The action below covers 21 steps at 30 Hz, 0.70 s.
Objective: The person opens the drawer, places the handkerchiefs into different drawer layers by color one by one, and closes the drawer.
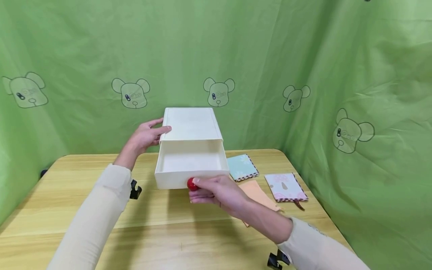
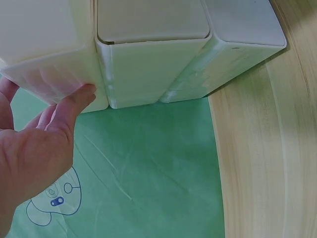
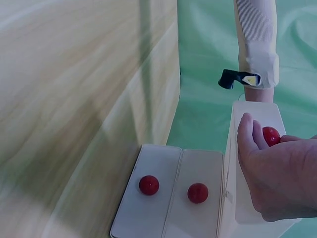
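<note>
A white drawer cabinet (image 1: 192,123) stands at the far side of the table, its top drawer (image 1: 192,156) pulled well out. My right hand (image 1: 224,193) pinches the red round knob (image 1: 192,184) on that drawer's front between thumb and fingers. The drawer's white inner floor shows from above. At the cabinet's upper left edge, my left hand (image 1: 145,137) rests with the thumb on the top and the other fingers against the side. In the left wrist view, its fairly straight fingers (image 2: 78,101) touch the white wall. The right wrist view shows two lower drawers with red knobs (image 3: 148,185).
Right of the cabinet lie a light blue cloth (image 1: 242,167), an orange cloth (image 1: 258,193) partly behind my right arm, and a pink-and-white patterned cloth (image 1: 286,186). Green curtain (image 1: 253,45) hangs behind and along the sides of the wooden table (image 1: 168,240).
</note>
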Each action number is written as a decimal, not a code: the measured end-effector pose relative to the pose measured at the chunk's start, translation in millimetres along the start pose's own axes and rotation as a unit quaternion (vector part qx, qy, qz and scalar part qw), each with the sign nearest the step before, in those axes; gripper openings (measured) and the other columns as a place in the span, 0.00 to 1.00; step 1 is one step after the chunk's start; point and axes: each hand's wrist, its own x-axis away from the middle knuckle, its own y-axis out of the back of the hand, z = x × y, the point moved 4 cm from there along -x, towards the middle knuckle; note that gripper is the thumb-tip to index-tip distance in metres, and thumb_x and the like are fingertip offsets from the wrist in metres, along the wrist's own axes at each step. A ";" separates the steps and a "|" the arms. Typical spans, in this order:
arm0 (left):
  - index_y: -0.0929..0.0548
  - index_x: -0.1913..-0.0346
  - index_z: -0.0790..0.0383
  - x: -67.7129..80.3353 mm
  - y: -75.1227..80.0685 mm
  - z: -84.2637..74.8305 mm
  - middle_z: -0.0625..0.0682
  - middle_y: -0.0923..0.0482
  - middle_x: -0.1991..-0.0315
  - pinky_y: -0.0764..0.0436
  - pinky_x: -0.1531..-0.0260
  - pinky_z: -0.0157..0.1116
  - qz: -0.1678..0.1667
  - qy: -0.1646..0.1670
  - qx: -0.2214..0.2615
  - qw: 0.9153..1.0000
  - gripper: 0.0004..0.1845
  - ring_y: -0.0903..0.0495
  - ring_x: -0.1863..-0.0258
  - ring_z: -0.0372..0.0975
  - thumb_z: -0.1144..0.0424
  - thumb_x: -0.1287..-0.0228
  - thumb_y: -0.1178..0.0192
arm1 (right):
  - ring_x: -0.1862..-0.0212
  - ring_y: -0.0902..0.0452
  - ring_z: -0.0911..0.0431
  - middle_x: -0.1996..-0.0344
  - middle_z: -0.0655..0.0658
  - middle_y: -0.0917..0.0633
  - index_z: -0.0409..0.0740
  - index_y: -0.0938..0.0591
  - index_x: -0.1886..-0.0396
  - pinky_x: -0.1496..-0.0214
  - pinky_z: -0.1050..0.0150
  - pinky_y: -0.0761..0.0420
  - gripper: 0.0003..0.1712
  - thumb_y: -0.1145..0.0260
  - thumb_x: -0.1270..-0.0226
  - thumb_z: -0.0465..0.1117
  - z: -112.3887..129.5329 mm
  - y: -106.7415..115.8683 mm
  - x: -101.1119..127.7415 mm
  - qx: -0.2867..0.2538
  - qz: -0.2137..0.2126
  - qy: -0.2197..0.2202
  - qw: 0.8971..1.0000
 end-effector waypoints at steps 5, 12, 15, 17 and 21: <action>0.48 0.18 0.50 0.4 -0.1 0.0 0.53 0.22 0.46 0.19 0.39 0.41 0.002 0.000 0.001 1.000 0.44 0.21 0.51 0.40 0.53 0.30 0.35 | 0.53 0.11 0.50 0.53 0.33 0.12 0.27 0.21 0.40 0.42 0.58 0.15 0.23 0.37 0.25 0.41 -2.4 -1.6 4.6 0.002 0.003 -0.003 1.000; 0.46 0.19 0.50 -0.6 0.6 -0.3 0.52 0.21 0.48 0.17 0.43 0.38 -0.003 -0.003 0.000 1.000 0.44 0.21 0.53 0.39 0.53 0.31 0.35 | 0.54 0.11 0.51 0.52 0.33 0.12 0.25 0.21 0.41 0.42 0.58 0.14 0.23 0.37 0.25 0.40 -4.1 -3.1 7.6 -0.006 0.000 -0.003 1.000; 0.46 0.19 0.50 -0.5 0.9 0.0 0.52 0.21 0.47 0.17 0.44 0.38 -0.003 -0.002 -0.001 1.000 0.44 0.22 0.52 0.39 0.53 0.31 0.35 | 0.54 0.11 0.50 0.52 0.32 0.12 0.25 0.21 0.41 0.42 0.58 0.14 0.23 0.37 0.25 0.40 -4.0 -4.1 9.3 -0.006 0.000 -0.003 1.000; 0.47 0.18 0.50 -0.1 0.9 0.4 0.52 0.22 0.47 0.17 0.43 0.37 -0.001 -0.001 -0.002 1.000 0.44 0.22 0.52 0.39 0.53 0.30 0.35 | 0.54 0.12 0.50 0.52 0.32 0.12 0.25 0.21 0.41 0.42 0.58 0.14 0.23 0.37 0.25 0.40 -4.2 -4.7 10.6 -0.004 0.001 -0.004 1.000; 0.47 0.18 0.50 0.4 1.0 0.4 0.51 0.22 0.47 0.17 0.45 0.35 0.000 -0.001 -0.002 1.000 0.44 0.22 0.52 0.39 0.52 0.30 0.35 | 0.53 0.12 0.50 0.51 0.32 0.13 0.25 0.21 0.41 0.42 0.58 0.14 0.23 0.37 0.25 0.40 -4.9 -5.8 13.3 0.002 0.002 -0.005 1.000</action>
